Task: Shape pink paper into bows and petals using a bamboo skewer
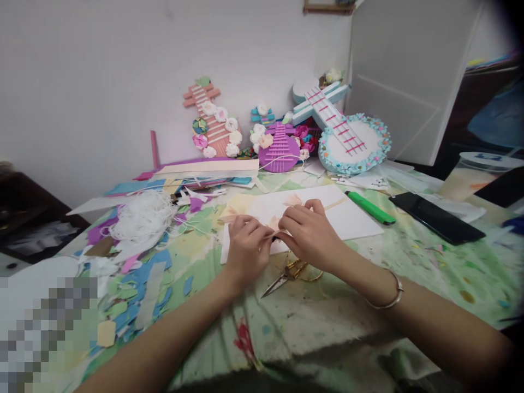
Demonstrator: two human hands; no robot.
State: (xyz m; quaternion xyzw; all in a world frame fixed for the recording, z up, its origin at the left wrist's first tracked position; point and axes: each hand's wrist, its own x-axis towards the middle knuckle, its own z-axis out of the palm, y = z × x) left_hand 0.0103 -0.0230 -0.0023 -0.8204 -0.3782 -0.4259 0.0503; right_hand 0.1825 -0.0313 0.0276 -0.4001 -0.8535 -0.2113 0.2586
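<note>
My left hand (248,248) and my right hand (309,234) meet over the near edge of a white board (356,221). Both are closed in a pinch on a small piece of pale peach paper (273,222), mostly covered by my fingers. Another peach paper piece (293,200) lies on the board just beyond my right hand. To the left, a pale yellow paper piece (241,204) rests at the board's far corner. Gold-handled scissors (289,273) lie on the cloth below my hands, blades towards the lower left.
A green cutter (370,207) and a black phone (438,217) lie right of the board. White string (143,218) and paper scraps (159,262) cover the left. Decorated lute-shaped crafts (279,150) lean on the wall. A lidded cup (470,177) stands at the far right.
</note>
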